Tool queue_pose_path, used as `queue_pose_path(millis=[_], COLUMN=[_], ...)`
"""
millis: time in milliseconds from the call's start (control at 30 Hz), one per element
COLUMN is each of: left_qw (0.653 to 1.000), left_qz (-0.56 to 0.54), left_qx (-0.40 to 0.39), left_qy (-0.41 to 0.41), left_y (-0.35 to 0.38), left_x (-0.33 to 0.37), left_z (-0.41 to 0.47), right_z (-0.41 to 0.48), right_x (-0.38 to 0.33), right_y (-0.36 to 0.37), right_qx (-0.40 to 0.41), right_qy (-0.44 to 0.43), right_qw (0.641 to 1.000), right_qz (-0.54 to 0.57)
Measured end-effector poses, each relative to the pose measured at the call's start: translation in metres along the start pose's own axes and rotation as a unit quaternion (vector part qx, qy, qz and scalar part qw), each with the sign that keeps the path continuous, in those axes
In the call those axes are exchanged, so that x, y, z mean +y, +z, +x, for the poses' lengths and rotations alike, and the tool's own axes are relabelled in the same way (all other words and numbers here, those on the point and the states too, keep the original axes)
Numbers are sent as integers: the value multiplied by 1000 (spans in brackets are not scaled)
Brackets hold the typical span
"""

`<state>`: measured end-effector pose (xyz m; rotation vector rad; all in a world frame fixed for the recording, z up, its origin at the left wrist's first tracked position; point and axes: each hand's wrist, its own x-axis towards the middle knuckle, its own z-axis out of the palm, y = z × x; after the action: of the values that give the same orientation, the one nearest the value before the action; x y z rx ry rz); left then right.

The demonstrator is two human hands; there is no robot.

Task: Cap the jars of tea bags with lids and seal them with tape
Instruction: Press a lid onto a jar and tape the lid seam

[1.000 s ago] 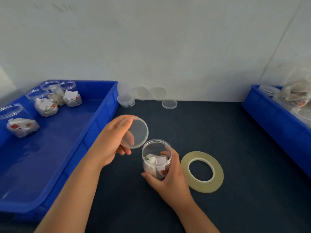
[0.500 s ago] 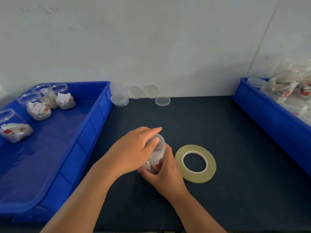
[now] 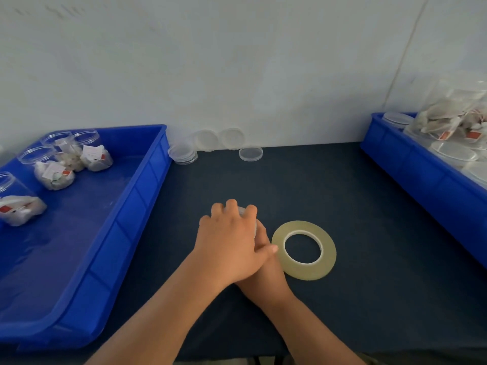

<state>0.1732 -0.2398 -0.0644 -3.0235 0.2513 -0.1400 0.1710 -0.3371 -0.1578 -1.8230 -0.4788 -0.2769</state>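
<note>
My left hand lies over the top of a clear jar of tea bags on the dark table, its fingers curled over the far edge of the clear lid. Only a sliver of the lid shows between the fingers, and the jar itself is almost fully hidden. My right hand sits under my left one and grips the jar's side. A yellowish roll of tape lies flat just to the right, next to my left thumb.
A blue tray on the left holds several open jars of tea bags. Loose clear lids lie and lean by the wall. A blue bin on the right holds capped jars and tea bags.
My left hand brought the lid down from above the open jar onto its mouth and now covers it. My right hand kept its hold on the jar.
</note>
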Motion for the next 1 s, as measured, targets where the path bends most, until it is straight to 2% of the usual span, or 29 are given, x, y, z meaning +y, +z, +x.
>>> queue_pose_path(millis=[100,233,367,467,533,633,700,800,867,933,1000], left_qw=[1000,989,949,929,928,930,914,888,912,955,969], left_qz=[-10,-81,-230,-267,-292,-347,-399,-450,-405,-288,-201], left_qx=[17,28,4,7,25,26,-5,-74,-62,14,81], left_qy=[19,117,216,256,231,119,77,67,25,-62,-121], left_y=[1,0,-8,-6,-2,-1,-1,-5,-4,-1,-1], left_x=[-3,-22,-43,-51,-57,-72,-79,-72,-53,-26,-2], left_z=[1,-2,-2,-2,-4,-11,-17,-30,-38,-40,-39], right_z=[-1,0,2,1,-2,-5,-6,-8,-9,-9,-8], right_x=[3,5,0,-2,-1,0,0,-1,-4,-8,-11], right_y=[2,0,-8,-10,-10,-11,-11,-9,-7,-5,-5], right_qx=[-10,-3,-60,-77,-62,-47,-48,-52,-42,-38,-31], right_qy=[21,36,13,12,55,97,96,82,53,15,-21], right_qw=[1000,999,998,994,991,984,983,986,993,999,999], right_qz=[21,14,26,77,106,143,148,137,92,32,-4])
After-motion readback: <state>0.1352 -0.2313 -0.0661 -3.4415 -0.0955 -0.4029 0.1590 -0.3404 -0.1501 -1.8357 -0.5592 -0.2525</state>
